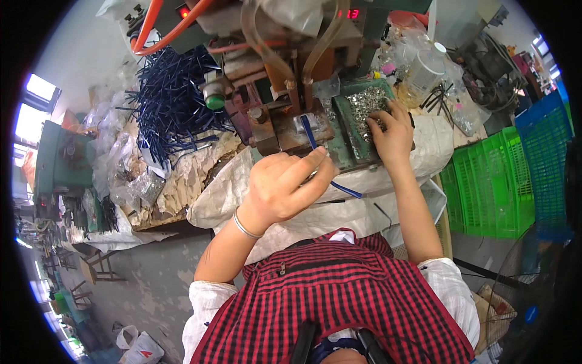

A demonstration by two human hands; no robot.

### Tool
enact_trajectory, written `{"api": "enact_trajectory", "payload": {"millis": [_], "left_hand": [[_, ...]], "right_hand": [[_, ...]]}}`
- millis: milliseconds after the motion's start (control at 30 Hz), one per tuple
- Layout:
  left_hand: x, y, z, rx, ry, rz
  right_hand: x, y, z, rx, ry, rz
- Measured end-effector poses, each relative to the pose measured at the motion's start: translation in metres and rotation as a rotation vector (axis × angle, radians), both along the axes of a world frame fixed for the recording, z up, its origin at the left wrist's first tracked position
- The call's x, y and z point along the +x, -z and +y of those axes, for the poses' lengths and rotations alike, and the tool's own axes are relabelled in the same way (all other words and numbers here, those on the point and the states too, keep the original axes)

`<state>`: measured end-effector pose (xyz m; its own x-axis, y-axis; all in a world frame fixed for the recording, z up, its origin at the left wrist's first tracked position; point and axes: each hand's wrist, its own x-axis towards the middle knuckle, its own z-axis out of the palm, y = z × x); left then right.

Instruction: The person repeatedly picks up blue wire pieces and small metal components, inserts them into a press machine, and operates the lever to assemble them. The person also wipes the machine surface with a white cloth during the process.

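My left hand [290, 184] is closed, pinching a narrow dark-blue strip [347, 190] between thumb and fingers. The strip's far end [308, 131] lies over a small metal block on the machine's work plate [285, 134], below two upright metal jaws [301, 97]. Its other end sticks out toward me, right of the hand. My right hand [394, 134] rests at a green tray [347, 121] of small silvery metal parts [362, 100]. Its fingers are bent and apart, tips among the parts; I cannot see any piece held.
A heap of dark-blue strips [173, 100] lies left of the machine, beside a green button [214, 101]. Thick clear hoses [257, 42] run down to the jaws. A plastic jar [422, 74] stands at back right. Green crates [491, 182] are stacked at right.
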<state>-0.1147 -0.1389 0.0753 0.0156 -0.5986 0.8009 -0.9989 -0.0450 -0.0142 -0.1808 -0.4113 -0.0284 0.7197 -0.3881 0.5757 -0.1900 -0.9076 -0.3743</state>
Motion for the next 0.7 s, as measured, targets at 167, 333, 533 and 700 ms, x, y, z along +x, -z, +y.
{"api": "enact_trajectory", "payload": {"millis": [167,333,533,700], "left_hand": [[-0.007,-0.002,0.003,0.006,-0.013,0.074],[-0.038,0.01,0.041,-0.051,-0.171,0.197],[0.036,-0.015,0.121,-0.078,-0.765,0.026],[0.133,0.062,0.163,0.654,-0.938,-0.047]], "right_hand": [[0.018,-0.019,0.015,-0.194,-0.258,0.162],[0.032,-0.014,-0.001,-0.116,-0.162,-0.098],[0.008,-0.022,0.004,0.426,0.001,-0.231],[0.017,-0.024,0.019,0.461,-0.094,-0.159]]}}
